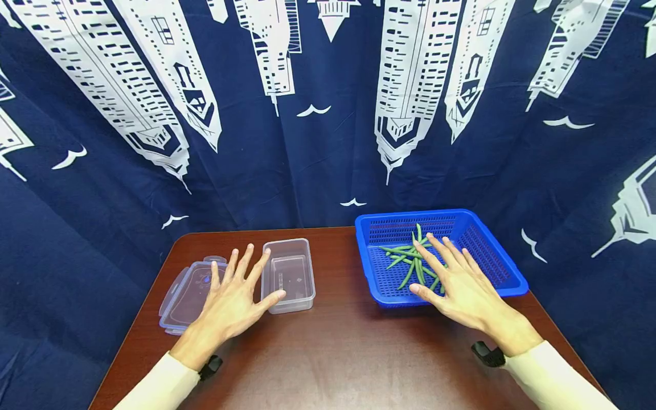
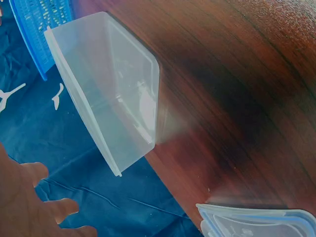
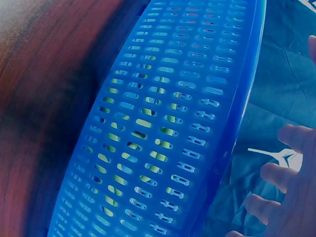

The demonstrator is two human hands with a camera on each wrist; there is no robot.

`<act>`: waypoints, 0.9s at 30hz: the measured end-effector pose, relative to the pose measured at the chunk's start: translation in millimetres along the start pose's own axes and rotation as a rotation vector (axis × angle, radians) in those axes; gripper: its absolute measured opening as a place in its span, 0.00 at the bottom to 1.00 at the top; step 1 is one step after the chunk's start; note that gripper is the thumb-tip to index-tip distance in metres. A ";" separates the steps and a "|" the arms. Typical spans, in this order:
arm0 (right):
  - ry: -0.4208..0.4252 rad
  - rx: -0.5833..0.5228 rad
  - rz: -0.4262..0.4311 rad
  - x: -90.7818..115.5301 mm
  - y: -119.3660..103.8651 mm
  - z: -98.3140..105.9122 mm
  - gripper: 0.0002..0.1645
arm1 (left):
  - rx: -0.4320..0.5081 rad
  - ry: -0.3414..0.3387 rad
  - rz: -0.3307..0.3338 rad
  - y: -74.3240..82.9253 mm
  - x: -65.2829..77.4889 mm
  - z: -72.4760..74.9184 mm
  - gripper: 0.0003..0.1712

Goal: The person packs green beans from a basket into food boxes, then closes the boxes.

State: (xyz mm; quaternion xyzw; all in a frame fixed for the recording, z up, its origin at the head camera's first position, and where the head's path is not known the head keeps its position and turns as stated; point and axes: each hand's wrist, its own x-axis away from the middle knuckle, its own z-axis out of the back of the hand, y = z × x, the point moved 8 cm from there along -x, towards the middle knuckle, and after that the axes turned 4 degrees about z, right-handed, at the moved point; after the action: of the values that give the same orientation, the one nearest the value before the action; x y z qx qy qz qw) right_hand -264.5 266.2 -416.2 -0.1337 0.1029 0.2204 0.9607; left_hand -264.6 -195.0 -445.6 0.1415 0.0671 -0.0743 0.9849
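My left hand (image 1: pixel 233 302) hovers with spread fingers between a clear plastic container (image 1: pixel 289 273) and its lid (image 1: pixel 192 296), holding nothing. The container stands upright and uncovered; the left wrist view shows the container (image 2: pixel 108 94) from its side. Over the near side of a blue plastic basket (image 1: pixel 376 285), my right hand (image 1: pixel 463 290) is held with fingers spread, empty as well. Several green beans (image 1: pixel 417 265) lie loosely piled in the basket, partly hidden behind the right hand. Through the slots of the basket wall (image 3: pixel 153 113), bits of green show in the right wrist view.
The brown wooden table (image 1: pixel 333 364) has its far edge just behind the container and basket. Behind it hangs a dark blue cloth (image 1: pixel 328 154) with white building prints. The basket stands close to the table's right edge, the lid near the left edge.
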 end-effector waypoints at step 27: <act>0.014 -0.005 0.105 -21.1 4.6 5.7 0.50 | 0.082 -0.077 0.055 -12.3 -5.9 -43.4 0.61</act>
State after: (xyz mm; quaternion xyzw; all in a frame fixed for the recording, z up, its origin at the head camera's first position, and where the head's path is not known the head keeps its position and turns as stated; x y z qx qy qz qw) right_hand -284.4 263.6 -406.3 -0.1319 0.1159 0.2698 0.9468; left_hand -277.3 -193.4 -489.3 0.1805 0.0220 -0.0551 0.9818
